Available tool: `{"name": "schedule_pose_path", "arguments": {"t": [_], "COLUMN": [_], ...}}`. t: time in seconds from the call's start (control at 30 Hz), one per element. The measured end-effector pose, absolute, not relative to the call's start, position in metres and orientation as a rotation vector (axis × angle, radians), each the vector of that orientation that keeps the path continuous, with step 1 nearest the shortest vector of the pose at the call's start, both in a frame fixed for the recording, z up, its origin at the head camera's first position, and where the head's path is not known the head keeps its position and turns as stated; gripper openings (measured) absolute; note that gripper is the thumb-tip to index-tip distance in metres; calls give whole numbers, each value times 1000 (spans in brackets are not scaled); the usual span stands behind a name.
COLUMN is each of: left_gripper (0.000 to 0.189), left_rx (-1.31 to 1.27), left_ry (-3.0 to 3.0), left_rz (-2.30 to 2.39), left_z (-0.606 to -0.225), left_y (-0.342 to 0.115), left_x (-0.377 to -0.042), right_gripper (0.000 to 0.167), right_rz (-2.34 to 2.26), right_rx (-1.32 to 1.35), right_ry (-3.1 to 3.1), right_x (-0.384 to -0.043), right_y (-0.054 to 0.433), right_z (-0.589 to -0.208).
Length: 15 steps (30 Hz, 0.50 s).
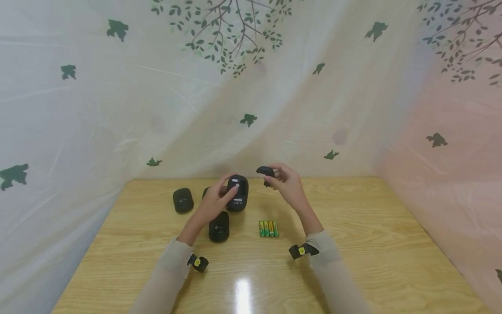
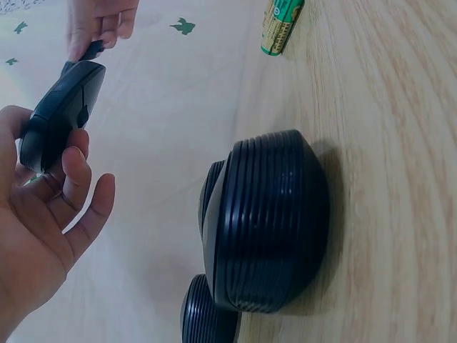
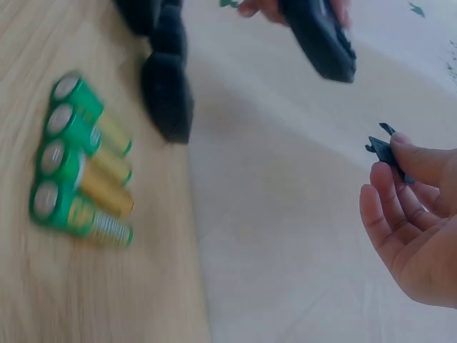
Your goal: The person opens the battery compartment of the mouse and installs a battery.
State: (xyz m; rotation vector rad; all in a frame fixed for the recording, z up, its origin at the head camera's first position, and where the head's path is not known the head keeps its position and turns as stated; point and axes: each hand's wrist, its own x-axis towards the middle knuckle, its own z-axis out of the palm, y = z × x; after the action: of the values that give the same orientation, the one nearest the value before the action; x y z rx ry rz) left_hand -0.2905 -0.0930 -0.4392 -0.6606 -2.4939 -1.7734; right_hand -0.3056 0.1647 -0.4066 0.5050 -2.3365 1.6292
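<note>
My left hand holds a black computer mouse above the table, its labelled underside turned up toward the head camera. In the left wrist view, fingers and thumb grip the sides of that mouse. A little to the right, my right hand pinches a small black battery cover. Thin clips stick out from the cover in the right wrist view. The cover is apart from the mouse in the head view. Several green and gold batteries lie side by side on the table below the hands.
Another black mouse rests on the wooden table just below the left hand, and one more mouse sits farther left. A third dark one is mostly hidden behind the left hand. A pale curtain hangs behind the table's far edge.
</note>
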Motion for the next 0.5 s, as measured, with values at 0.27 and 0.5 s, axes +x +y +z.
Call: {"name": "schedule_pose_path", "arguments": {"t": [0.27, 0.5], "left_gripper": [52, 51], "left_rx": [-595, -595], "left_ry": [-2525, -2519], "left_rz": [-1819, -1826], "left_z": [-433, -427], "left_y": [-97, -99], "left_x": [-285, -281], "right_gripper": [31, 29], "right_rz": [1495, 1443], "right_rx": [538, 534], "right_ry": [-2493, -2630], "right_x": [-311, -317], "right_y": [183, 193], "right_z": [-415, -426]}}
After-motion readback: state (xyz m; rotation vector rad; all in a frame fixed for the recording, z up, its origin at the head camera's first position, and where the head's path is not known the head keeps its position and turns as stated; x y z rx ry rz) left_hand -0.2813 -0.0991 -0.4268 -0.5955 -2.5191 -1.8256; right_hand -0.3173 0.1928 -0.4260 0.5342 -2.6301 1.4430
